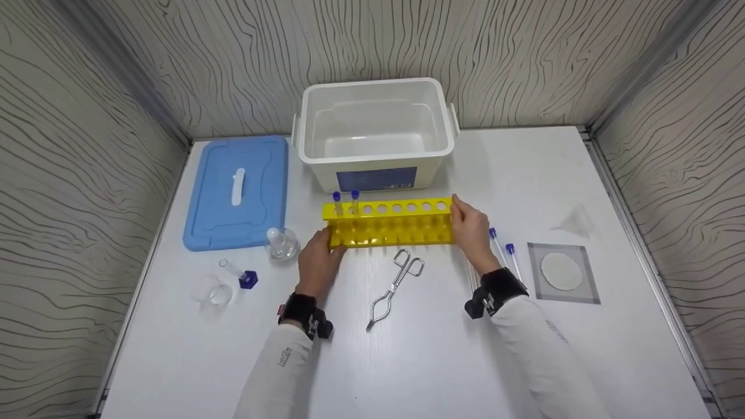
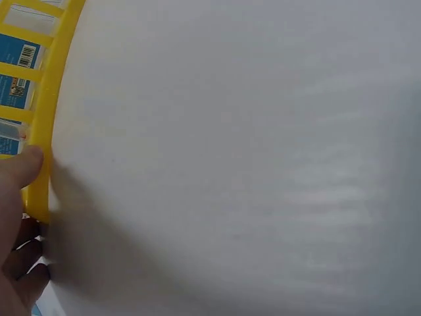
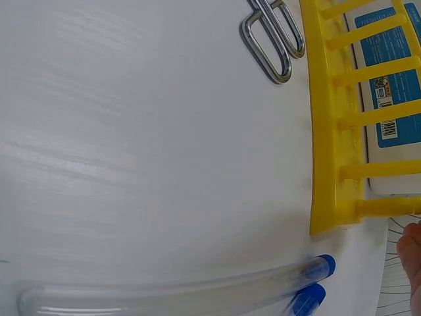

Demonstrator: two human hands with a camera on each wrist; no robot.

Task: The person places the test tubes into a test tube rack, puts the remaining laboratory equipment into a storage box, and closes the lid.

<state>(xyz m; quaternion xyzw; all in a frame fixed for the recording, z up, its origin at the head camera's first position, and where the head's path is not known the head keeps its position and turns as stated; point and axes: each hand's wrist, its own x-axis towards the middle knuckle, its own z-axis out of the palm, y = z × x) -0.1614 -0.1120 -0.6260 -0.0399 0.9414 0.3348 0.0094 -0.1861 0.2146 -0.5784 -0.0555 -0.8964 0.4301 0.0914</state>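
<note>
A yellow test tube rack [image 1: 391,231] is held between my two hands, just in front of the white bin. My left hand [image 1: 317,262] grips its left end; in the left wrist view the thumb [image 2: 25,168] lies against the yellow edge. At the other end, my right hand [image 1: 472,235] holds the rack's side, though only a bit of that hand shows in the right wrist view. Two test tubes with blue caps [image 1: 355,194] stand in the leftmost holes. Metal crucible tongs [image 1: 394,288] lie on the table in front of the rack.
Behind stands the white bin [image 1: 378,160], with its blue lid [image 1: 236,195] at left. A glass lamp [image 1: 283,247], a cylinder with blue base [image 1: 248,279] and a clear beaker [image 1: 218,295] are left. Blue-capped tubes [image 1: 514,262], wire gauze [image 1: 561,272] and a funnel [image 1: 577,221] lie right.
</note>
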